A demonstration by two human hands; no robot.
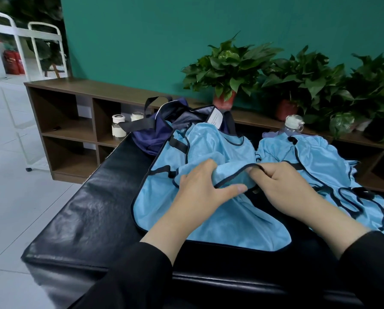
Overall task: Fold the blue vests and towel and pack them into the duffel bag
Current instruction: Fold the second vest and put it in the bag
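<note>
At frame centre my left grip (200,186) and right grip (282,184) pinch the dark-trimmed edge of a blue vest (208,217) spread on the black table (86,208). More vests (315,157) lie right; the navy bag (164,128) sits open behind.

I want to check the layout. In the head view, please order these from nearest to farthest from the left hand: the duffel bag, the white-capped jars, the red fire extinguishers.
From the left hand:
1. Duffel bag, just beyond on the bench.
2. White-capped jars, in the shelf, left of the bag.
3. Red fire extinguishers, far back left.
</note>
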